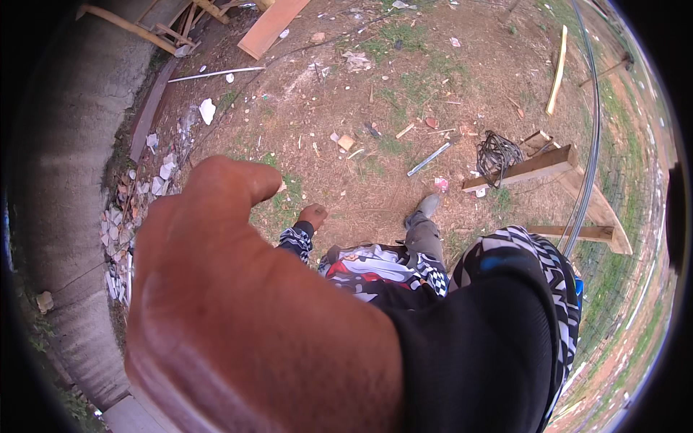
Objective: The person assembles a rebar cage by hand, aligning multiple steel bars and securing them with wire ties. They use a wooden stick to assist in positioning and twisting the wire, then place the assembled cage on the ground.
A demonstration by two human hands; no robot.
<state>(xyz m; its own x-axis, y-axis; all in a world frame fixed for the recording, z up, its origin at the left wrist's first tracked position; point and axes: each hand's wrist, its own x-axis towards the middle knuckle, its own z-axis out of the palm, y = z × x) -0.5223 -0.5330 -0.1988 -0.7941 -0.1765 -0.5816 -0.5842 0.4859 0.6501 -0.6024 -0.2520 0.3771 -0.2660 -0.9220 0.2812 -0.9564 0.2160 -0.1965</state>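
My right hand (238,289) is raised very close to the camera and fills the lower left and middle. One bent finger juts to the right; the others are curled out of sight, so whatever they may hold is hidden. A black cuff and patterned sleeve (516,267) cover that arm. Far below, my left hand (314,215) hangs beside my body in a dark cuff, small in view. Its fingers look curled in, with nothing visible in them. Below it on the ground stands my grey shoe (429,206).
Dry ground with scattered debris lies around me. A concrete wall (72,144) runs along the left, with rubble (115,224) at its foot. Right of me are a wooden frame (534,167), a coil of wire (497,155) and dark cables (594,130). A board (274,27) lies ahead.
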